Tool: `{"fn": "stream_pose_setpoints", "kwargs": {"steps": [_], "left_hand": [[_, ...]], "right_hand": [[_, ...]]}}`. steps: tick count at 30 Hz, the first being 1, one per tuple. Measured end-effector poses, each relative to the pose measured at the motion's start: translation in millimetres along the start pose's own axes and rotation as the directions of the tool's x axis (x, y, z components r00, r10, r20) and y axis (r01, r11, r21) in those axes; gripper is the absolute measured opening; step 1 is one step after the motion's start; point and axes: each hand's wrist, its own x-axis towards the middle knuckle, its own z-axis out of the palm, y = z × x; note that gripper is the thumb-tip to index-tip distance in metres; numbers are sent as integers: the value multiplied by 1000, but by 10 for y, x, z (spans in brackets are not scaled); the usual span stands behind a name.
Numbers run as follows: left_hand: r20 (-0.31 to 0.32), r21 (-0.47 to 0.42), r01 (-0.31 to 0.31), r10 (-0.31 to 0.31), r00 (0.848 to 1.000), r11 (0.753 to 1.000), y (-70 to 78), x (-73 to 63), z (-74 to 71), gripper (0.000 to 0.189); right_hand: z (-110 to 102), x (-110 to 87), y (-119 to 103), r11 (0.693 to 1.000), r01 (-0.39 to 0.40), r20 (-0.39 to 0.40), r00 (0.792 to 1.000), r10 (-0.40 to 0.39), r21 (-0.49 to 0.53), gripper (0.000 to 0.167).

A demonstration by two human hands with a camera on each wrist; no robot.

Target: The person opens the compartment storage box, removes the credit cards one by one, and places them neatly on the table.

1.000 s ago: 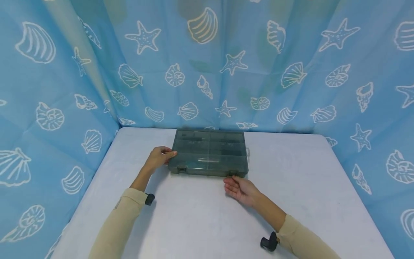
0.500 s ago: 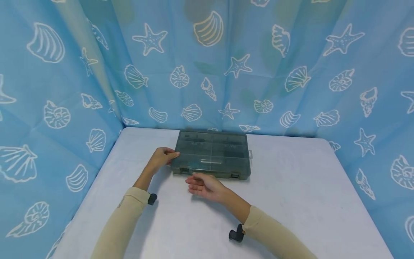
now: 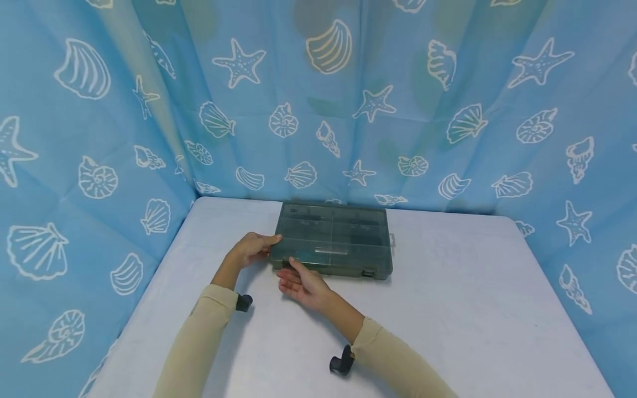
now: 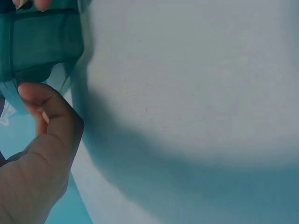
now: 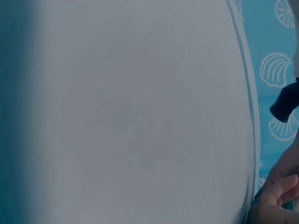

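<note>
A dark, see-through plastic compartment box (image 3: pixel 343 232) lies flat with its lid down near the table's back edge. My left hand (image 3: pixel 252 247) holds its left side, thumb over the lid edge and fingers below. The left wrist view shows that hand (image 4: pixel 49 135) at the box's corner (image 4: pixel 37 42). At the front left latch (image 3: pixel 287 264), my right hand (image 3: pixel 306 287) touches with its thumb, the other fingers loosely bent below. The front right latch (image 3: pixel 368 273) has no hand on it. Part of my right hand (image 5: pixel 273 205) fills the lower right corner of the right wrist view.
A white table (image 3: pixel 448 309) carries the box. Blue curtains (image 3: pixel 368 121) printed with shells and starfish stand behind it and at both sides. A small dark camera sits on each wrist, one at the left cuff (image 3: pixel 244 302), one at the right cuff (image 3: pixel 342 362).
My right hand has moved left along the box's front, from the right latch to the left latch. My left hand keeps its hold. The head view has shifted slightly.
</note>
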Motion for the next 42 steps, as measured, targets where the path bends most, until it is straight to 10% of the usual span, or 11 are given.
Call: {"fn": "stream_pose_setpoints", "kwargs": {"steps": [42], "left_hand": [[-12,-7,6,-7,1000,1000,5,-5,6,55]], "right_hand": [[19,-81,15,993,-55,-28,998,52,-101,32]]}}
